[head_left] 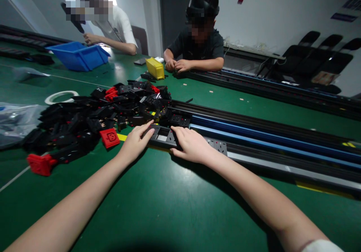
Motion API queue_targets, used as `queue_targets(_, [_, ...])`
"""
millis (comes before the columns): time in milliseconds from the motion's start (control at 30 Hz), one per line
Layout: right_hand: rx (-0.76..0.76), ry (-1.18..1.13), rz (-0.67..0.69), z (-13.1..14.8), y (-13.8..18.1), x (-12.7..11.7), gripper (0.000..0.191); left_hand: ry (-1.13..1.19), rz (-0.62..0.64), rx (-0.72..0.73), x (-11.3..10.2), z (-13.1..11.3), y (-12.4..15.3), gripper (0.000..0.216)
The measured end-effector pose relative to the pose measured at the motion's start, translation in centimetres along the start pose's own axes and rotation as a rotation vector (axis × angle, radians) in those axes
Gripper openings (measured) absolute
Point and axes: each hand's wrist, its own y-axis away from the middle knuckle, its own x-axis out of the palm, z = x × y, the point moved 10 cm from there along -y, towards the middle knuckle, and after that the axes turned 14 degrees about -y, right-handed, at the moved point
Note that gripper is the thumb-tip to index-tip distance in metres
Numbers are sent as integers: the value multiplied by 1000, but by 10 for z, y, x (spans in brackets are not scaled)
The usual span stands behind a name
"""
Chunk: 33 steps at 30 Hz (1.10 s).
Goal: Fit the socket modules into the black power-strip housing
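A long black power-strip rail [254, 158] lies across the green table, running off to the right. Both of my hands rest on its near left end. My left hand [135, 140] lies against the end with fingers stretched toward a black socket module [163, 136] set in the rail. My right hand [190, 145] grips the rail beside that module, fingers curled over its top. A pile of black and red socket modules [93, 120] lies just left of my hands, with one red module [109, 137] nearest my left hand.
More long rails [276, 90] run along the far side. Two other people sit across the table, one handling parts by a yellow bin [155, 68], one behind a blue bin [79, 56]. A tape roll [61, 97] and plastic bag [15, 121] lie at left.
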Motion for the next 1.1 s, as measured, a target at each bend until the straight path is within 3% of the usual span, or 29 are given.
queue_targets(100, [10,-7,9,0,-1,0,71,-4,-19,37,0,-4,1,60])
queue_targets(333, [11,0,15,1,-1,0,71,15,-68,-89,1,17,2,46])
queue_targets(567, [15,3,22,1,-1,0,71,39,-47,1,-5,-4,6,38])
queue_targets(867, [17,4,21,1,-1,2,71,-143,-70,292,-6,-33,15,34])
queue_targets(1100, [15,-11,18,1,-1,2,70,-197,-34,290,-3,-34,15,36])
